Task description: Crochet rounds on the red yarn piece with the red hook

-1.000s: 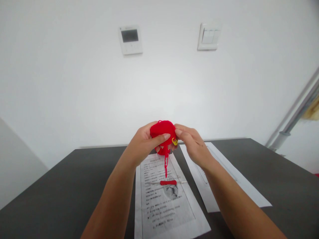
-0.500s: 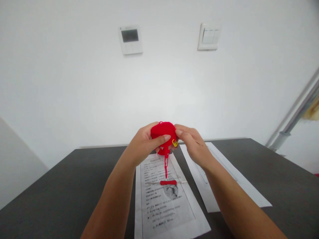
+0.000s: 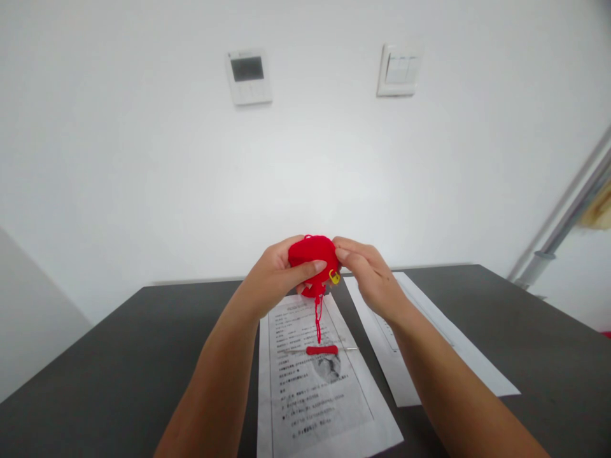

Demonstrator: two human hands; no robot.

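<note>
Above the left paper (image 3: pixel 346 429), the left hand (image 3: pixel 277 275) grips the red piece (image 3: pixel 305 252); the right hand (image 3: pixel 371 275) pinches its edge. Shaping seems mostly done; yarn (image 3: pixel 318 321) hangs loose, perhaps unfinished, hook (image 3: pixel 322 350) unused.

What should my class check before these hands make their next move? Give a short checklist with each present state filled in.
1. Left grip on the red piece: ok, the thumb lies across its front.
2. Right grip on the piece: ok, thumb and fingers are at its right edge.
3. Yellow clip in place: ok, it hangs at the piece's lower right.
4. Red-handled tool in a grip: not ok, it lies on the printed sheet.
5. Hanging red yarn clear of the tool: cannot tell, its lower end shows just above the handle.
6. Stitches even: cannot tell, too small to see.
</note>
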